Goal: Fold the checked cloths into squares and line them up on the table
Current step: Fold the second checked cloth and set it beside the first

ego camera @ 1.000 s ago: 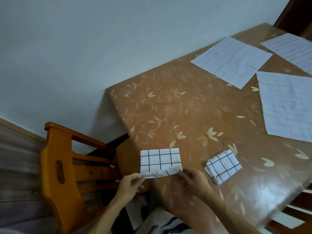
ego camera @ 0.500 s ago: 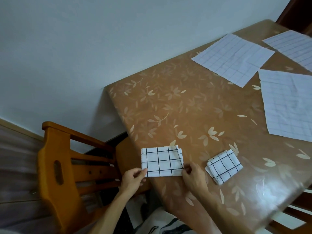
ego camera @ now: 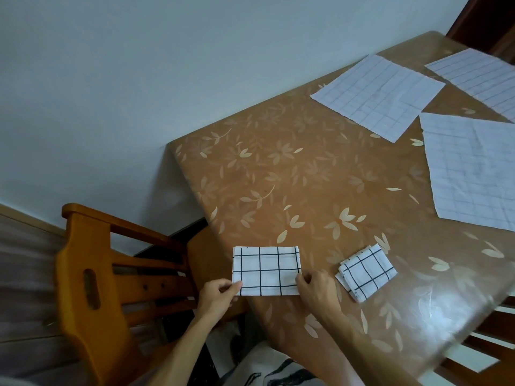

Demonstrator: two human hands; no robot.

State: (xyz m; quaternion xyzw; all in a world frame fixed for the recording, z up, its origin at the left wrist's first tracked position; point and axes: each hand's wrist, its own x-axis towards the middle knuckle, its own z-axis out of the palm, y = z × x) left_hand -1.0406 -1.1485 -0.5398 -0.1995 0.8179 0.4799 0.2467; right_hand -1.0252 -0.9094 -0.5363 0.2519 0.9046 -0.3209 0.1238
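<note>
Leaf-patterned desk [ego camera: 306, 176] bearing half-folded checked cloth [ego camera: 266, 270]; left hand [ego camera: 216, 298] fingers [ego camera: 232, 286] pinching its left edge, right hand [ego camera: 317, 288] fingers [ego camera: 302, 280] pinching right edge. Folded square [ego camera: 366, 273] lying just beside.

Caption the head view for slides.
Left hand and right hand hold a part-folded checked cloth beside a finished square on the table.

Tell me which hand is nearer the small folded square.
Right. The right hand, at the right edge of the half-folded cloth, sits just beside the folded square; the left hand pinches the cloth's left corner, farther away.
</note>
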